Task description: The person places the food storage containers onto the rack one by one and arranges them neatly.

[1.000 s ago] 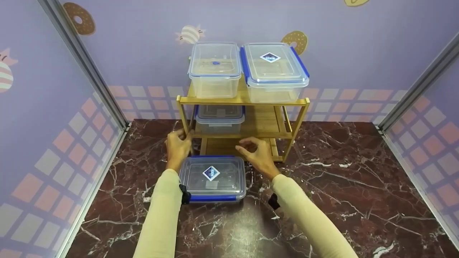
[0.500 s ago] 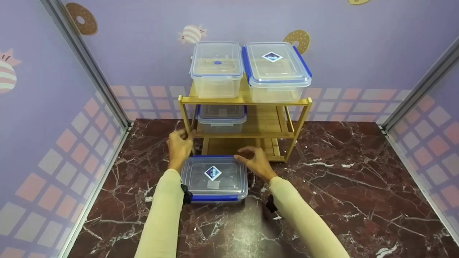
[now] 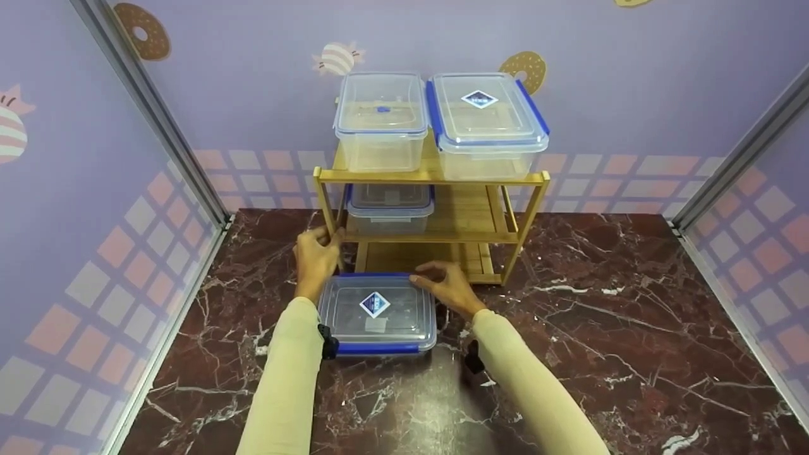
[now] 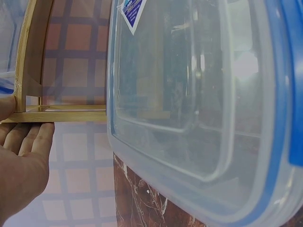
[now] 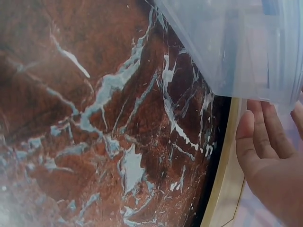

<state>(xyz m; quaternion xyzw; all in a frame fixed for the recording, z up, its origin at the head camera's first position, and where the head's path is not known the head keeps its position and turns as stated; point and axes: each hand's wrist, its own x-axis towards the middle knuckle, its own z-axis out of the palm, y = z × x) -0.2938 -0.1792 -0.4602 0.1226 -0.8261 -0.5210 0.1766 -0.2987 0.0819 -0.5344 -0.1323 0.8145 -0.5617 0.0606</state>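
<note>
At the rack's front left upright my left hand [image 3: 315, 256] grips the wooden post [image 4: 66, 117], its thumb on one side and its fingers on the other. A clear lidded storage box [image 3: 379, 316] with blue clips and a diamond label lies on the floor before the wooden rack [image 3: 436, 238]. My right hand [image 3: 445, 286] is at that box's far right corner, its fingertips at the box's edge. In the right wrist view its fingers [image 5: 272, 125] look loosely bent beside the box wall [image 5: 246, 56]. Whether they press on it is hard to tell.
Two more clear boxes stand on the rack's top shelf, a left one [image 3: 381, 120] and a labelled right one [image 3: 486, 120]. Another box [image 3: 390, 205] sits at the left of the middle shelf. Printed wall panels [image 3: 95, 208] enclose the dark marbled floor [image 3: 600, 328].
My right hand has moved down and left, from in front of the lower shelf to the floor box's far right corner. The left hand keeps its hold on the post.
</note>
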